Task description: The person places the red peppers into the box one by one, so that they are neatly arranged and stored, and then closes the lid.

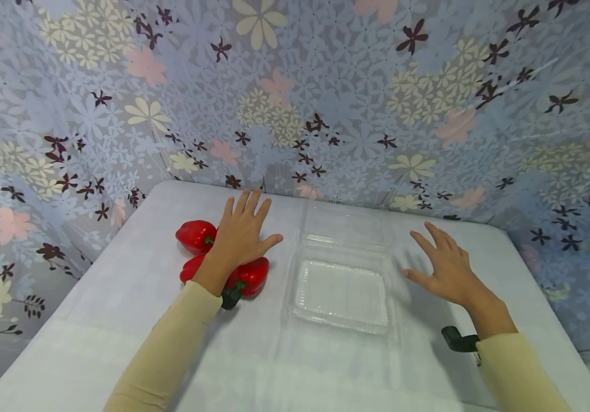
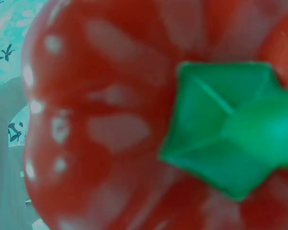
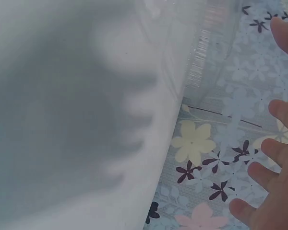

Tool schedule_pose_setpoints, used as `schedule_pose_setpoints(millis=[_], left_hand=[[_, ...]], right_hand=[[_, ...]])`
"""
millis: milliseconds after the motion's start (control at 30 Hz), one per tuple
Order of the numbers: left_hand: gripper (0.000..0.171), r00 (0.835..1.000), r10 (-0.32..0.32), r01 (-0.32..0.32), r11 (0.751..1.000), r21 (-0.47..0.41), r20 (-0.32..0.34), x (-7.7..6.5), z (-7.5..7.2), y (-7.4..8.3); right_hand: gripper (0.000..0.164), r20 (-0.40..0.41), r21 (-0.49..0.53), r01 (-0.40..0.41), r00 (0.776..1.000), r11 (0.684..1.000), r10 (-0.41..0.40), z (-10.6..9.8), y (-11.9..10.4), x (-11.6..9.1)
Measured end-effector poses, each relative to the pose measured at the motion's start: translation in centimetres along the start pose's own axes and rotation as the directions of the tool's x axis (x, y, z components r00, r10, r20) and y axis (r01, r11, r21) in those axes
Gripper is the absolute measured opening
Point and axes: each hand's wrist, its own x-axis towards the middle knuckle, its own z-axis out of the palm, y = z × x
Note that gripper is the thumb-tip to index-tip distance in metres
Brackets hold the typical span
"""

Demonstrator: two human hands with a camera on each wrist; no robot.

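My left hand, fingers straight and spread, hovers over a group of red bell peppers. One bell pepper shows left of the hand, another lies below the thumb, and a third is partly hidden by the wrist. In the left wrist view a glossy bell pepper with a green stem fills most of the picture. My right hand is held above the table with fingers apart, holding nothing. Between the hands lies a clear plastic clamshell box, its lid folded back.
All of this rests on a white-covered table. Floral-patterned fabric rises behind the table's back edge and around its sides. A dark camera mount sits at the right wrist, and another at the left.
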Motion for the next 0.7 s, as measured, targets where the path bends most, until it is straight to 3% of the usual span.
schedule_pose_setpoints(millis=[200, 400, 533, 700], left_hand=[[0.085, 1.0, 0.021, -0.021, 1.0, 0.008, -0.008, -0.1, -0.3, 0.0], [0.081, 0.996, 0.072, -0.074, 0.996, -0.046, -0.046, -0.8, -0.7, 0.0], [0.076, 0.991, 0.119, -0.125, 0.987, -0.104, -0.06, -2.3, -1.3, -0.3], [0.072, 0.978, 0.183, -0.2, 0.96, -0.197, -0.101, -5.6, -1.9, -1.1]], right_hand=[[0.082, -0.01, 0.025, 0.03, 1.0, 0.999, -0.03, -0.6, -0.4, -0.5], [0.077, -0.003, 0.035, 0.073, 0.997, 0.997, -0.073, -1.4, -0.6, -1.4], [0.074, 0.003, 0.056, 0.091, 0.996, 0.994, -0.092, -1.6, -0.7, -2.3], [0.063, -0.031, 0.087, 0.118, 0.993, 0.989, -0.116, -1.6, -0.6, -4.6]])
